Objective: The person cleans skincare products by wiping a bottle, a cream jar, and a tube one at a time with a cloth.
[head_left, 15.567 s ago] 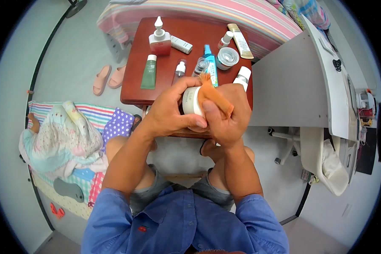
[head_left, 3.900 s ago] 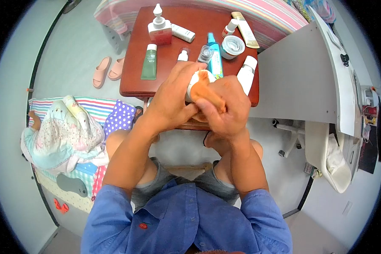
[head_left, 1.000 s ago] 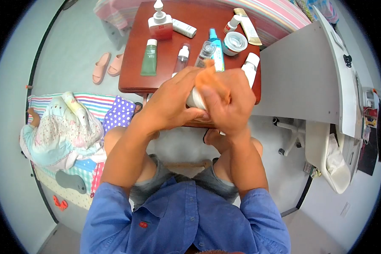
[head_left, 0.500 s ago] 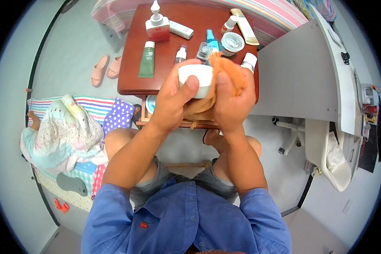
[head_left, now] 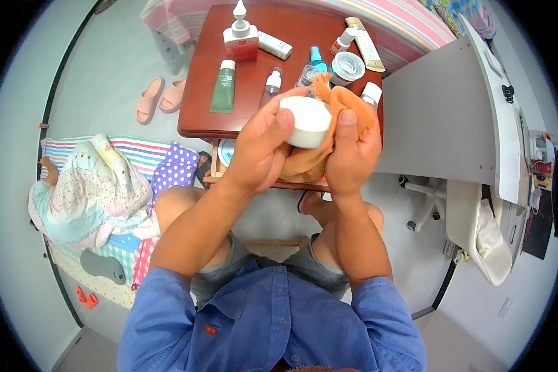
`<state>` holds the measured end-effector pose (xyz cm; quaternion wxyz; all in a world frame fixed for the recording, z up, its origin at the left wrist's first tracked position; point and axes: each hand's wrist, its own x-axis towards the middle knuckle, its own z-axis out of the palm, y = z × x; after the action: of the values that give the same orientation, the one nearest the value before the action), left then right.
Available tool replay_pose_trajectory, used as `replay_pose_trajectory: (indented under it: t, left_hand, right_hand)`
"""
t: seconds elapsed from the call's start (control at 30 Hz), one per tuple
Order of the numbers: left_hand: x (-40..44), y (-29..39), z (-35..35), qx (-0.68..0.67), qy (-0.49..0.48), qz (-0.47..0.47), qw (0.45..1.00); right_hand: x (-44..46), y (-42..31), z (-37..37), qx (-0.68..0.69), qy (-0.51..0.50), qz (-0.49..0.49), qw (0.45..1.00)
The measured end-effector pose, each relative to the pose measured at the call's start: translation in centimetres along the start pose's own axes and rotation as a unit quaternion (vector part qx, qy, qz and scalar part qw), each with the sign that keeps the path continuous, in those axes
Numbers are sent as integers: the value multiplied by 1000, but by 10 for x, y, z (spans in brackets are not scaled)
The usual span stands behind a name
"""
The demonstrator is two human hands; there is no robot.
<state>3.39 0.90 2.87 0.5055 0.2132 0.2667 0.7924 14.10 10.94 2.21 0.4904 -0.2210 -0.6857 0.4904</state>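
Single head-worn view, wide, facing forward and down.

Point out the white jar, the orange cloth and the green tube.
White jar [head_left: 306, 114], head view: its flat face.
Orange cloth [head_left: 338, 104], head view: upper fold.
Green tube [head_left: 224, 92], head view: middle of its body.
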Motion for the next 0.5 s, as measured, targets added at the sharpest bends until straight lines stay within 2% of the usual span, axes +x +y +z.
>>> replay_pose_trajectory:
  t: [0.07, 0.1, 0.17, 0.2, 0.27, 0.4, 0.47, 0.5]
  left_hand:
    - [3, -2, -2, -11, 46, -17, 999]
    - [2, -3, 0, -11, 46, -17, 999]
    - [-1, -6, 5, 5, -3, 48, 999]
    - [-1, -7, 3, 4, -3, 47, 999]
    - [-2, -6, -5, 148, 19, 31, 988]
    - [0, -2, -7, 95, 14, 11, 995]
    - [1, -3, 0, 25, 16, -13, 999]
    - [0, -7, 2, 25, 16, -12, 999]
  right_hand:
    - [-1, 0, 2, 18, -2, 6, 1000]
    - [-1, -1, 3, 8, -16, -36, 999]
    - [1, -3, 5, -17, -25, -100, 995]
    - [0, -6, 5, -18, -24, -100, 995]
    - [-3, -12, 5, -119, -51, -131, 983]
    - [-1, -17, 3, -141, -42, -172, 974]
    - [3, -18, 2, -94, -19, -114, 989]
    - [4, -16, 3, -94, -20, -114, 989]
